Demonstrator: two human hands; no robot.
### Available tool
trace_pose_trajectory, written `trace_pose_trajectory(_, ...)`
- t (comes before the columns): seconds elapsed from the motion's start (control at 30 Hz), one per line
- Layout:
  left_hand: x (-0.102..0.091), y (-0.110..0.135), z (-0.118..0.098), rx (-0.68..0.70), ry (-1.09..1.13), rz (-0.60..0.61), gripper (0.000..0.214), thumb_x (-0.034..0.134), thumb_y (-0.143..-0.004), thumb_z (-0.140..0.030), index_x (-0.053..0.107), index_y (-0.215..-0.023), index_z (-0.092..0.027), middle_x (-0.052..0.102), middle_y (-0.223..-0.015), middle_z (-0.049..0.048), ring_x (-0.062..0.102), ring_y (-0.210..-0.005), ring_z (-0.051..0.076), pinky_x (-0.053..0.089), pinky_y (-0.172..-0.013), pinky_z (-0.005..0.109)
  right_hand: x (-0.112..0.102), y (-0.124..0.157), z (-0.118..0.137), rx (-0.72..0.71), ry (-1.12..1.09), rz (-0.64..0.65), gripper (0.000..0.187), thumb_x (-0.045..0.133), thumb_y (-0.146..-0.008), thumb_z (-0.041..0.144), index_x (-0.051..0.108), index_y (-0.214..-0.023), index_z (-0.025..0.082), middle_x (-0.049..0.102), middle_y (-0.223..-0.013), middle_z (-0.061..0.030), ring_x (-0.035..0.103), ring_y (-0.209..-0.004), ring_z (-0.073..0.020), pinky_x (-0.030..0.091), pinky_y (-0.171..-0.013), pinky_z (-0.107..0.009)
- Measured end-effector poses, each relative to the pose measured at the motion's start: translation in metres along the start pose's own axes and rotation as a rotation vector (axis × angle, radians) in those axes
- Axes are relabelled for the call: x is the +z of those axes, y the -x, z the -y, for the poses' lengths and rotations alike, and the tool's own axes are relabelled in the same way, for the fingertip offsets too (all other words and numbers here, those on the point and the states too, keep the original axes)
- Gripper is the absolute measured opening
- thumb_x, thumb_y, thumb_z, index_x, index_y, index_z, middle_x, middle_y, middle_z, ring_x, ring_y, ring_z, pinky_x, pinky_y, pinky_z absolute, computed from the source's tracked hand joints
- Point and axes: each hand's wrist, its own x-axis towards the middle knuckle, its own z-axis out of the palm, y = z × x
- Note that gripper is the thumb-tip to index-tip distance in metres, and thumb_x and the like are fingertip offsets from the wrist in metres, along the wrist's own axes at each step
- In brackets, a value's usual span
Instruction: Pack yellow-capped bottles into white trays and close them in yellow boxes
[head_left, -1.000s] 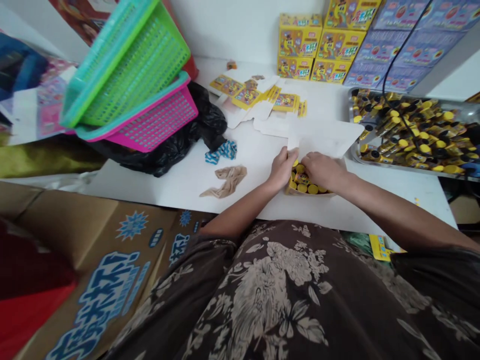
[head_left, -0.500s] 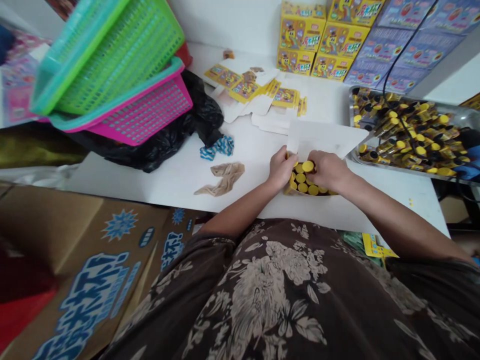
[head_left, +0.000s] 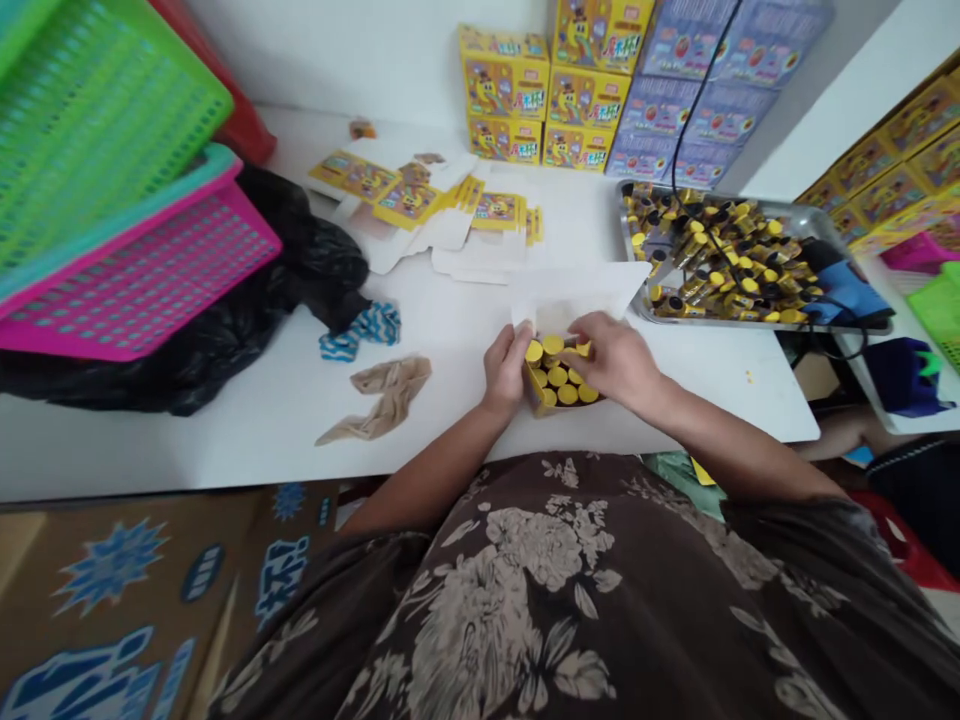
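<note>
At the near edge of the white table (head_left: 225, 440), straight in front of the person, stands a small yellow carton (head_left: 534, 392) packed with upright yellow-capped bottles (head_left: 556, 376), its white lid flap (head_left: 574, 290) standing open on the far side. The left hand (head_left: 508, 372) clasps the carton's left wall, thumb and fingers closed on it. The right hand (head_left: 611, 358) lies over the carton's right side with bent fingers resting on the caps at the far corner; whether it pinches a bottle cannot be told. Just right of the flap is a metal tray (head_left: 757, 322) heaped with loose bottles (head_left: 720, 262) of the same kind, a black cable (head_left: 694, 110) running down into it. Farther back lie flattened yellow cartons (head_left: 409, 195), and against the wall are stacked yellow boxes (head_left: 506, 90) and purple boxes (head_left: 690, 105). Left of the hands are a beige cloth (head_left: 382, 400), a blue-and-white patterned bundle (head_left: 361, 330), a black plastic bag (head_left: 247, 320), and pink (head_left: 142, 285) and green baskets (head_left: 97, 130).
</note>
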Motion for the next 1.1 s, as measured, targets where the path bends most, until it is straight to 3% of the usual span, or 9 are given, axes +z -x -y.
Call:
trace_pose_trajectory(0.17, 0.007, 0.002, 0.000, -0.003, 0.021, 0.000, 0.059, 0.079, -0.086, -0.081, 0.073, -0.084, -0.022, 0.074, -0.080, 0.0031, 0.073, -0.082, 0.022, 0.059, -0.078, 0.037, -0.038, -0.021, -0.099, 0.250, 0.160, -0.404, 0.025, 0.054, -0.108, 0.037, 0.074, -0.109, 0.022, 0.074, -0.110, -0.0143, 0.072, -0.106, -0.0312, 0.059, -0.097, -0.046)
trace_pose_trajectory(0.27, 0.008, 0.001, -0.003, 0.111, -0.011, 0.000, 0.064, 0.075, -0.087, -0.086, 0.071, -0.087, -0.023, 0.074, -0.083, 0.0035, 0.072, -0.084, 0.022, 0.059, -0.078, 0.038, -0.042, -0.052, -0.149, 0.477, 0.311, -0.166, 0.034, 0.072, -0.096, 0.037, 0.077, -0.124, 0.018, 0.075, -0.124, -0.0198, 0.072, -0.118, -0.0386, 0.059, -0.103, -0.051)
trace_pose_trajectory(0.37, 0.001, -0.002, -0.010, 0.276, -0.120, -0.088, 0.064, 0.074, -0.089, -0.086, 0.070, -0.094, -0.023, 0.070, -0.085, 0.0029, 0.068, -0.084, 0.021, 0.057, -0.078, 0.038, -0.031, -0.075, -0.168, 0.526, 0.346, 0.117, 0.050, 0.084, -0.085, 0.031, 0.078, -0.132, 0.015, 0.076, -0.131, -0.0239, 0.072, -0.125, -0.0435, 0.060, -0.106, -0.053)
trace_pose_trajectory(0.5, -0.012, -0.001, -0.028, 0.515, -0.299, -0.201, 0.047, 0.080, -0.097, -0.066, 0.072, -0.112, -0.023, 0.071, -0.098, 0.0034, 0.068, -0.091, 0.019, 0.054, -0.077, 0.036, -0.023, -0.079, -0.172, 0.539, 0.141, 0.057, 0.041, 0.084, -0.077, 0.015, 0.083, -0.118, 0.014, 0.082, -0.112, -0.0179, 0.075, -0.121, -0.0409, 0.059, -0.107, -0.048)
trace_pose_trajectory(0.57, -0.012, 0.003, -0.042, 0.680, -0.398, -0.157, 0.030, 0.079, -0.101, -0.052, 0.073, -0.112, -0.024, 0.072, -0.099, 0.0022, 0.068, -0.089, 0.016, 0.053, -0.073, 0.033, -0.027, -0.069, -0.172, 0.540, -0.002, -0.041, 0.040, 0.084, -0.081, 0.022, 0.083, -0.120, 0.015, 0.082, -0.104, -0.0126, 0.078, -0.107, -0.0347, 0.063, -0.096, -0.044)
trace_pose_trajectory(0.67, 0.001, 0.011, -0.068, 0.826, -0.513, 0.096, 0.017, 0.075, -0.104, -0.041, 0.076, -0.113, -0.027, 0.072, -0.093, -0.0003, 0.066, -0.078, 0.013, 0.052, -0.065, 0.028, -0.040, -0.039, -0.159, 0.408, -0.428, -0.191, 0.050, 0.089, -0.080, 0.044, 0.081, -0.124, 0.021, 0.078, -0.094, -0.0052, 0.073, -0.079, -0.0242, 0.060, -0.067, -0.036)
trace_pose_trajectory(0.77, 0.027, 0.015, -0.088, 0.681, -0.516, 0.387, 0.027, 0.077, -0.101, -0.044, 0.079, -0.121, -0.027, 0.076, -0.102, 0.0025, 0.069, -0.080, 0.014, 0.057, -0.070, 0.029, -0.054, -0.001, -0.118, 0.176, -0.866, -0.142, 0.058, 0.100, -0.067, 0.054, 0.083, -0.115, 0.027, 0.075, -0.089, -0.0017, 0.064, -0.068, -0.0186, 0.052, -0.056, -0.031)
trace_pose_trajectory(0.9, 0.052, 0.016, -0.096, 0.387, -0.343, 0.635, 0.043, 0.091, -0.087, -0.052, 0.081, -0.119, -0.024, 0.079, -0.107, 0.0056, 0.075, -0.091, 0.020, 0.061, -0.080, 0.033, -0.054, 0.026, -0.051, 0.031, -1.008, 0.131, 0.051, 0.104, -0.064, 0.053, 0.084, -0.103, 0.026, 0.077, -0.092, -0.0028, 0.070, -0.080, -0.0208, 0.058, -0.068, -0.034)
trace_pose_trajectory(1.1, 0.046, 0.021, -0.089, 0.189, -0.414, 0.535, 0.026, 0.089, -0.087, -0.035, 0.076, -0.105, -0.021, 0.073, -0.083, -0.0007, 0.066, -0.073, 0.015, 0.053, -0.070, 0.030, -0.018, 0.013, -0.020, 0.080, -1.019, 0.082, 0.055, 0.105, -0.058, 0.053, 0.073, -0.093, 0.024, 0.076, -0.087, 0.0006, 0.070, -0.081, -0.0194, 0.059, -0.074, -0.033)
